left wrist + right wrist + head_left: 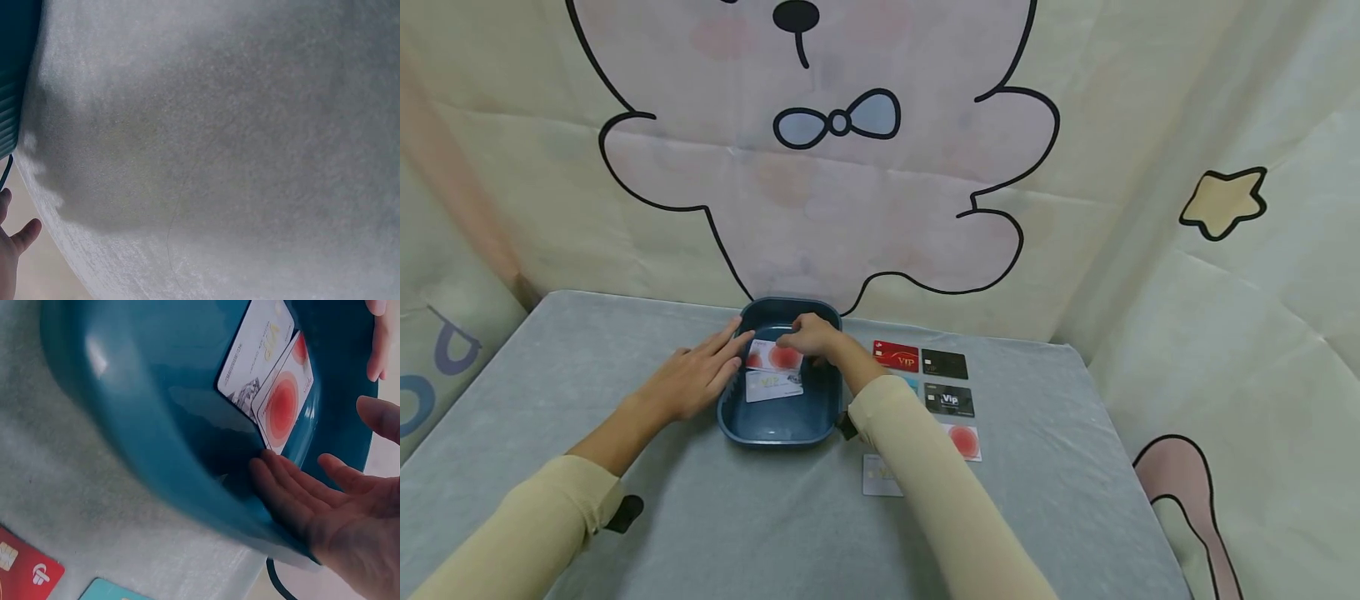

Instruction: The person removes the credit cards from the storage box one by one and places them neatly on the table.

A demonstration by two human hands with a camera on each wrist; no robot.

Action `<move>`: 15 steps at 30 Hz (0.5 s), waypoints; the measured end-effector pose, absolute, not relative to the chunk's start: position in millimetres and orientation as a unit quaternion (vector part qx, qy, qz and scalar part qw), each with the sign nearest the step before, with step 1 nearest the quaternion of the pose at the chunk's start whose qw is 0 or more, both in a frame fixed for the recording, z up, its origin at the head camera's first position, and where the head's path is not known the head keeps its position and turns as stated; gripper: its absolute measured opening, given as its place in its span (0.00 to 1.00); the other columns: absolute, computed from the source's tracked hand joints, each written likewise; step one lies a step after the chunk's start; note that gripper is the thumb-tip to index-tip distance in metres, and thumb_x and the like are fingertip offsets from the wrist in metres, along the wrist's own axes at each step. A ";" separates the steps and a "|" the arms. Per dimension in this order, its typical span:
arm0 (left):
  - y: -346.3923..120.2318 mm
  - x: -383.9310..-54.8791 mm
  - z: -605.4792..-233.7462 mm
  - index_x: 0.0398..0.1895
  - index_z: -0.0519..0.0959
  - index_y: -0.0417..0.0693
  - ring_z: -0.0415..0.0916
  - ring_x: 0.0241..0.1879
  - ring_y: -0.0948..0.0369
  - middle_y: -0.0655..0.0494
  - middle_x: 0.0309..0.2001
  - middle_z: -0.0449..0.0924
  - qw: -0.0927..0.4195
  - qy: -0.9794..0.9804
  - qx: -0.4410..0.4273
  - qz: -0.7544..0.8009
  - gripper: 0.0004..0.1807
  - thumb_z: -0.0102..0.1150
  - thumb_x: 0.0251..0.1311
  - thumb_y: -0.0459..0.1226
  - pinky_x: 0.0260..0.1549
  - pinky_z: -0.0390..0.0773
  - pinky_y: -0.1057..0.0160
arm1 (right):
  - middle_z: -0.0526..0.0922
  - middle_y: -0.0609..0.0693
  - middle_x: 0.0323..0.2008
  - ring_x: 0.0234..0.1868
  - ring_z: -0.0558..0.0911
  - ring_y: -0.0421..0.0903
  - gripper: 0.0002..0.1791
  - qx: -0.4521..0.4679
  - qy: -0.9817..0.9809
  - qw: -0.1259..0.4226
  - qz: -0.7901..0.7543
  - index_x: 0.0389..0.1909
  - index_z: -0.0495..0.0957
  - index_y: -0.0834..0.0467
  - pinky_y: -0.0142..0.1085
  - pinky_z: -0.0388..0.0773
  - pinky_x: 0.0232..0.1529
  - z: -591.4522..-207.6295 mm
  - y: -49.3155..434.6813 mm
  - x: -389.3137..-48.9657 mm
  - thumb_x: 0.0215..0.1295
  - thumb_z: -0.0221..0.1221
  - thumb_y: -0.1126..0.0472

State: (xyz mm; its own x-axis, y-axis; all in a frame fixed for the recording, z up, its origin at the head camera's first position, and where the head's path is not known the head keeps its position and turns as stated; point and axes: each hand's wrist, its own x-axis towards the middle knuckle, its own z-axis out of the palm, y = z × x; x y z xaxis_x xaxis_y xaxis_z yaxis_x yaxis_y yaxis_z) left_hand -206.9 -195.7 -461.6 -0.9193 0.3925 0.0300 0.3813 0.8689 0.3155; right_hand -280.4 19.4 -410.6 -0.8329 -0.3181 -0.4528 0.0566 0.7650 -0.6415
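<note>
A dark blue plastic basin [778, 432] sits on the table with two cards in it. One is a white card with red circles [786, 357]; just below it lies a white VIP card [772, 386]. My right hand [816, 337] reaches over the basin's right side. In the right wrist view its fingers [294, 481] are extended, with fingertips at the end of the red-circle card. My left hand [700, 375] lies along the basin's left rim with straight, spread fingers. Only a couple of its fingertips [26, 236] show in the left wrist view.
Right of the basin lie a red VIP card [896, 357], a black card [945, 363], a black Vip card [949, 400] and a red-circle card [966, 442]. A teal card [912, 384] and a pale card [880, 476] are partly behind my right arm. A printed curtain [1120, 250] hangs behind.
</note>
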 end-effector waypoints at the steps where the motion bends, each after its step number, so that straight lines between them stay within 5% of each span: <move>1: -195.6 -206.9 -461.9 0.79 0.54 0.51 0.54 0.73 0.40 0.45 0.80 0.41 0.017 0.966 0.200 0.161 0.30 0.34 0.79 0.48 0.57 0.62 0.27 | 0.74 0.58 0.61 0.50 0.77 0.53 0.30 -0.071 0.895 0.282 -0.338 0.67 0.67 0.62 0.49 0.80 0.53 -410.7 18.6 -280.2 0.71 0.58 0.51; 15: -196.7 -208.3 -464.4 0.79 0.53 0.52 0.55 0.73 0.40 0.46 0.80 0.41 0.012 0.966 0.202 0.161 0.30 0.35 0.78 0.47 0.57 0.63 0.27 | 0.73 0.58 0.61 0.54 0.76 0.55 0.29 -0.041 0.881 0.288 -0.374 0.66 0.66 0.62 0.54 0.80 0.52 -414.4 14.9 -282.7 0.71 0.58 0.50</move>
State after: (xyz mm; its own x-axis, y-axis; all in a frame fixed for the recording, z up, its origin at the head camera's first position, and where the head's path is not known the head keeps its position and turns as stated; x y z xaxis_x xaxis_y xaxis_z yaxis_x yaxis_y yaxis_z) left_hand -208.3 -196.7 -464.4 -0.9177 0.3951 0.0419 0.3873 0.8661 0.3161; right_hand -282.7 14.9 -414.4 -0.8312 -0.2882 -0.4755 0.1422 0.7165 -0.6829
